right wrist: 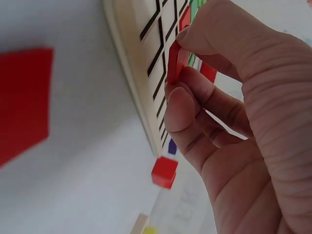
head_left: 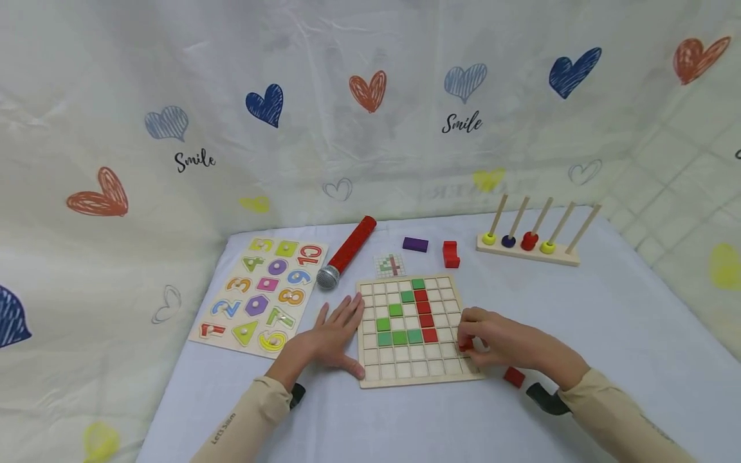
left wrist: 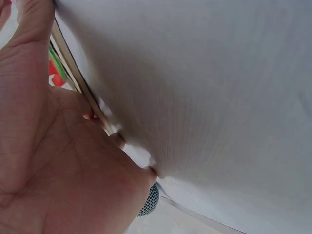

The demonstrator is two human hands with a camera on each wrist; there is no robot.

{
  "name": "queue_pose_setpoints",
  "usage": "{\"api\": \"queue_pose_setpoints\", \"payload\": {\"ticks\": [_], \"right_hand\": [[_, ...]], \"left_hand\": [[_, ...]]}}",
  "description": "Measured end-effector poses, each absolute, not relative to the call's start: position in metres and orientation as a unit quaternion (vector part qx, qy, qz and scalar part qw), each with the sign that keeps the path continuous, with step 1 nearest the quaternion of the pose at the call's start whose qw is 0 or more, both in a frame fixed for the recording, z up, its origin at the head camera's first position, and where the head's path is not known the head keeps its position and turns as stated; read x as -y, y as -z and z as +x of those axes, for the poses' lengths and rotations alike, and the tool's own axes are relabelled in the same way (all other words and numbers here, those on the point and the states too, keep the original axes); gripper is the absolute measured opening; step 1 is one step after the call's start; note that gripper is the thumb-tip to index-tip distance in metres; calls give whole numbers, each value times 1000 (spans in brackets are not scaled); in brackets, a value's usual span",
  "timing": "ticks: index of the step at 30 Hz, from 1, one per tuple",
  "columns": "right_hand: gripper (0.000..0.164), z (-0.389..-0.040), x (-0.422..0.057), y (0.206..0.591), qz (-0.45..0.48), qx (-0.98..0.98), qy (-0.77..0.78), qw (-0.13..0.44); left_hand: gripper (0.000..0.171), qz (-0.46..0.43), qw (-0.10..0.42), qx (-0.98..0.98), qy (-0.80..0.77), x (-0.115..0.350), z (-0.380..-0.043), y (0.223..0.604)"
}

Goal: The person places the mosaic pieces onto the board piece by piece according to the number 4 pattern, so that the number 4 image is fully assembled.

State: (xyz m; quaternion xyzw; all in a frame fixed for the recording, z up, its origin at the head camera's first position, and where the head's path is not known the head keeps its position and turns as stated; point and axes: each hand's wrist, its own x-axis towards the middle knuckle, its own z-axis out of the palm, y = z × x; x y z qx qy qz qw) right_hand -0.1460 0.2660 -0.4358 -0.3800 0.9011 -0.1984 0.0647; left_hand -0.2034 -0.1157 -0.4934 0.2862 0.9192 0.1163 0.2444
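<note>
A wooden grid board (head_left: 405, 370) lies on the white cloth, with green tiles (head_left: 399, 337) and a column of red tiles (head_left: 426, 321) set in its squares. My left hand (head_left: 334, 334) rests at the board's left edge, fingers spread and straight, thumb near the lower corner. Over the board's right side, my right hand (head_left: 498, 337) pinches a red square tile (right wrist: 174, 62) between thumb and fingers, held on edge in the right wrist view. Another red tile (head_left: 514, 377) lies on the cloth just under the right wrist.
Left of the board lie a number-and-shape puzzle (head_left: 258, 321) and a red microphone (head_left: 350, 247). Behind it are a small pattern card (head_left: 390, 265), a purple block (head_left: 415, 244) and a red block (head_left: 451, 254). A peg stand with beads (head_left: 527, 249) stands at the back right.
</note>
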Motion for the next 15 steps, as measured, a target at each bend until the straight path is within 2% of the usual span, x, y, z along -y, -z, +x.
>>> {"api": "queue_pose_setpoints", "payload": {"ticks": [15], "right_hand": [[14, -159, -227, 447, -441, -880, 169, 43]], "left_hand": [[147, 284, 243, -920, -118, 114, -204, 493]]}}
